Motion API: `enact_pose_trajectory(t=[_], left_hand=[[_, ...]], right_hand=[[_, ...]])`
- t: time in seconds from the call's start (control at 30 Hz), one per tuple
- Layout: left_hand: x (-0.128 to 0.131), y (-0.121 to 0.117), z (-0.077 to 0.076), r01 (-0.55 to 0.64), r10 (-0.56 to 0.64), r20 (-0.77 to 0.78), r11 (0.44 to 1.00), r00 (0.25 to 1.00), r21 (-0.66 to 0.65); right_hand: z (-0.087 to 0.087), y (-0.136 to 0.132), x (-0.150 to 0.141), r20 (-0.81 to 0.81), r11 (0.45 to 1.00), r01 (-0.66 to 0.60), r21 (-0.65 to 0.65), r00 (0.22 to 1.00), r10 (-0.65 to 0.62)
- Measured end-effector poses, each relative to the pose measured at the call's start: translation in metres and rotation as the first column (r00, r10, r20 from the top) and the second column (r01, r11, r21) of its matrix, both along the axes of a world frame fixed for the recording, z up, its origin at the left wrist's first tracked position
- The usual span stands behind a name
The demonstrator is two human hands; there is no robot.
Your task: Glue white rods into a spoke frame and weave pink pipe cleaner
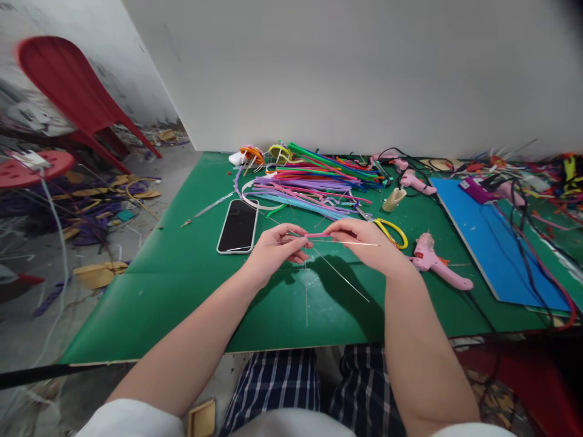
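Over the middle of the green table (182,303), my left hand (272,250) pinches several thin pale wires (342,275) near where they cross. The wires fan out from the fingers toward the right, the left and the table's front edge. Between my two hands runs a short pink pipe cleaner (317,235), its left end at the wire crossing. My right hand (364,240) has its thumb and fingers closed on the other end. Fingers cover part of the crossing, so how the pipe cleaner meets the wires is hidden.
Behind my hands lies a pile of coloured pipe cleaners (314,182). A phone (238,226) is at the left, yellow-handled scissors (392,234) and a pink glue gun (435,264) at the right. A blue board (496,255) carries cables. A red chair (68,85) stands left.
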State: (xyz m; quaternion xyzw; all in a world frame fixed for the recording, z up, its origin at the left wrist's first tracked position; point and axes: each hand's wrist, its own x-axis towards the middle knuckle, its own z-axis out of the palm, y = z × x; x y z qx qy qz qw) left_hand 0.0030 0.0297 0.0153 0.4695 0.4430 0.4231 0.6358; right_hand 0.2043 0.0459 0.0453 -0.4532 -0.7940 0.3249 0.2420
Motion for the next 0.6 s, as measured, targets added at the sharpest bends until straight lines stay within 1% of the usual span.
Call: enact_pose_trajectory(t=[0.17,0.37,0.5,0.6], left_hand=[[-0.0004,0.0001,-0.0003,0.011,-0.011,-0.002,1.000,1.000,0.001],[-0.0005,-0.0004,0.0007,0.037,-0.037,-0.024,0.999,0.999,0.000],[-0.0005,-0.0006,-0.0001,0.042,-0.042,-0.019,0.999,0.999,-0.002],[-0.0004,-0.0006,-0.0004,0.038,-0.038,-0.017,0.999,0.999,-0.007]], right_hand=[[-0.0025,0.0007,-0.0026,0.005,1.000,0.005,0.015,1.000,-0.005],[-0.0016,0.0024,0.0000,0.047,0.996,0.040,0.077,0.998,-0.043],[-0.0029,0.0024,-0.0028,0.022,0.999,-0.002,0.045,1.000,0.001],[-0.0038,0.0022,-0.0045,0.012,1.000,-0.003,0.029,1.000,0.003]])
